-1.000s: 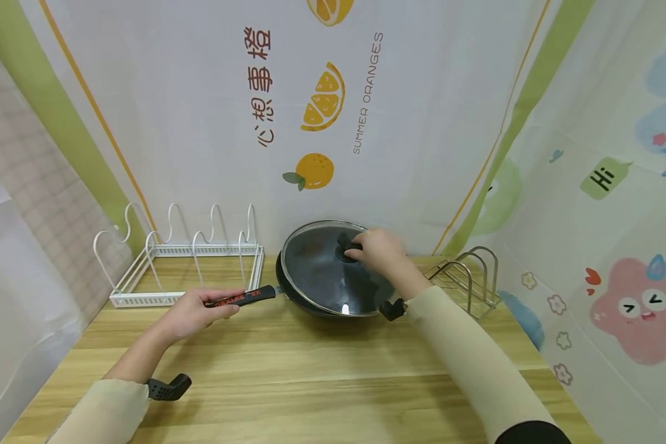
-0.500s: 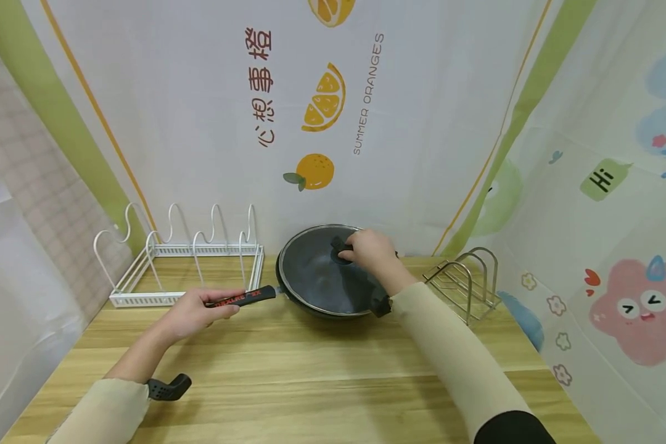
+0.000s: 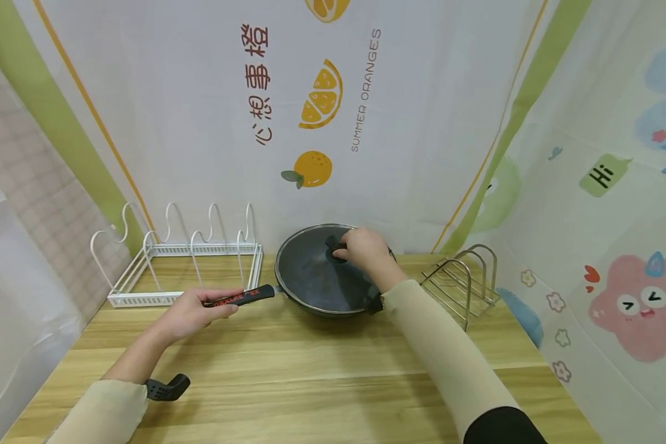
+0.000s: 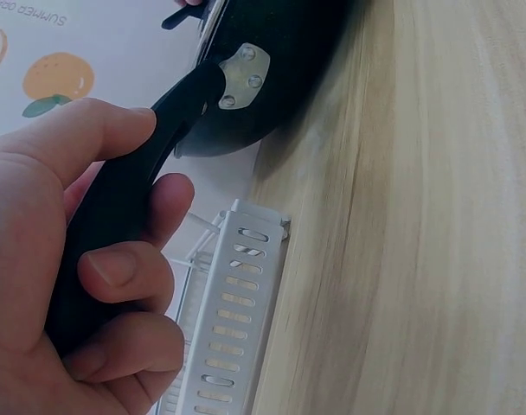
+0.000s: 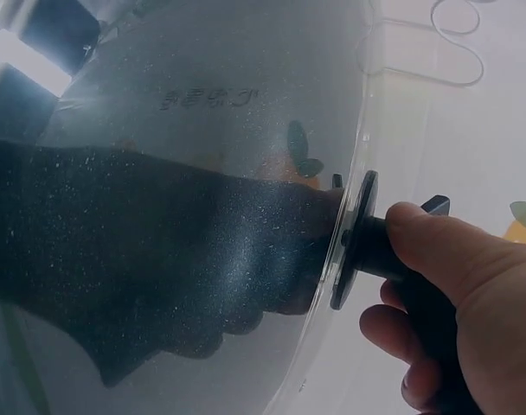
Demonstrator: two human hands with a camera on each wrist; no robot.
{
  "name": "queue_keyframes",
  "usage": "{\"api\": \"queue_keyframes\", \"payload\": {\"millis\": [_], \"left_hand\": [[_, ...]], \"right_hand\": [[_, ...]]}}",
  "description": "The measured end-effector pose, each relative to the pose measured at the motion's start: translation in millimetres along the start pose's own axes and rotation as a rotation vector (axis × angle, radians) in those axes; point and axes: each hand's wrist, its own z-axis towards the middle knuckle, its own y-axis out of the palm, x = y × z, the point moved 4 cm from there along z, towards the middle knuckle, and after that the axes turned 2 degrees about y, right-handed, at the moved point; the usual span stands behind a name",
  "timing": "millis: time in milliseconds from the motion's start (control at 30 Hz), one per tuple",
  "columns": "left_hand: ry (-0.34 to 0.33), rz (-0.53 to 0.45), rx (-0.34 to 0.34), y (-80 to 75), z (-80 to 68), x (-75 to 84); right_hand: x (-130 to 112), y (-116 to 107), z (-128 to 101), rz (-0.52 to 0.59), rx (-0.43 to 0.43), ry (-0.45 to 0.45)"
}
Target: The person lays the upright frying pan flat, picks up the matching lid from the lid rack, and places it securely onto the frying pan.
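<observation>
– Where's the pan (image 4: pixel 285 78)?
– Toward the back of the wooden table (image 3: pixel 288 382), between the white rack (image 3: pixel 144 300) and the wire rack (image 3: pixel 468 277). It's dark and round, with a glass lid (image 3: pixel 305 265) over it, edged by a thin pale rim.
– And the hands?
– Both are clamped on something. The left hand (image 3: pixel 191 314) has its fingers curled round the smooth black handle (image 3: pixel 250 296); the right hand (image 3: pixel 369 253) grips the black knob (image 5: pixel 358 242) on the lid.
– What about the racks?
– The white one has a slotted frame with wavy loops rising from it; the other is bent metal wire with rounded arches.
– Do the close views add anything?
– Left wrist, yes: a pale plate (image 4: pixel 239 73) with three rivets joins handle to pan, which the head view barely hints at. The table's streaky grain shows there too.
– And the right wrist?
– Glass covered in tiny specks, with a dark reflection of hand and arm, and the knob's round flange against it. The handle shows only in the other two views.
</observation>
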Motion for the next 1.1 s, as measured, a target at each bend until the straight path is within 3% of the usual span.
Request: {"api": "queue_keyframes", "payload": {"millis": [733,933,1100], "left_hand": [[-0.010,0.017,-0.012,-1.3,0.9,2.9],[-0.017,-0.013,-0.016,0.2,-0.2,-1.0],[-0.007,-0.007,-0.014,0.5,0.1,-0.5]], "right_hand": [[-3.0,2.9,-3.3,0.045,-0.015,0.067],[-3.6,2.2,-2.3,0.040,-0.040,0.031],[-0.2,-1.8,-3.6,0.126,-0.038,-0.021]]}}
